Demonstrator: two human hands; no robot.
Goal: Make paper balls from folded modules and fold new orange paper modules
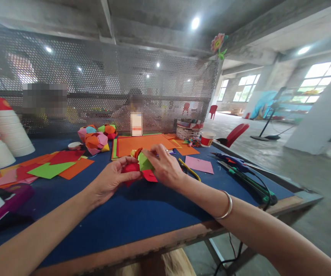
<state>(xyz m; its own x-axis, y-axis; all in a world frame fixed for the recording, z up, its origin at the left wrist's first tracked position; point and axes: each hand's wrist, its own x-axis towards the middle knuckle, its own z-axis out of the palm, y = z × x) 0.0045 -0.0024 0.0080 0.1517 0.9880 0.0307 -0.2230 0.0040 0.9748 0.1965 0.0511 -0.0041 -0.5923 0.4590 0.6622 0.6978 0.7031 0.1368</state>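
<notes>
Paper piece multicoloured: red, green, orange; left hand, right hand gripping it.

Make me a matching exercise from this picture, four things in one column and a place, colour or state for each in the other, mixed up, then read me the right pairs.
Things:
1. Paper piece
2. Bracelet
3. Cup stacks
4. Tabletop

Descriptions:
A. Dark blue
B. White and red, at the picture's left edge
C. Pinched by the left hand, with the right hand touching it
D. Silver, around the right forearm

Right pairs: 1-C, 2-D, 3-B, 4-A.
</notes>
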